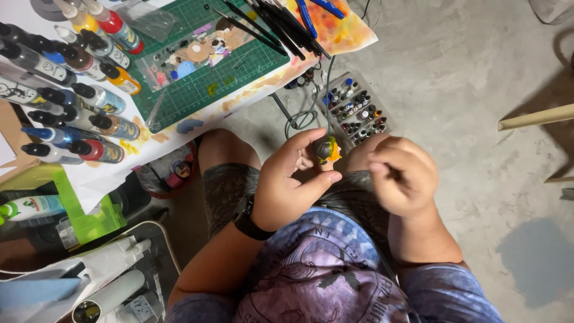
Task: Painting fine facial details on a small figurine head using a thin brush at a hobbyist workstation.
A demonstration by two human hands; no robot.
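Observation:
My left hand [287, 182] holds a small dark and yellow figure part [326, 149] between thumb and fingertips, above my lap. A black watch [250, 220] sits on that wrist. My right hand [402, 174] is curled close to the right of the part, fingers closed; what it pinches is too small to tell. Both hands hover over my knees, just off the edge of the work table.
A green cutting mat [203, 84] with small painted pieces lies on the table. Several paint bottles [72, 90] lie at the left. Brushes and tools [275, 24] rest at the top. A clear box of small bottles [354, 110] stands on the concrete floor.

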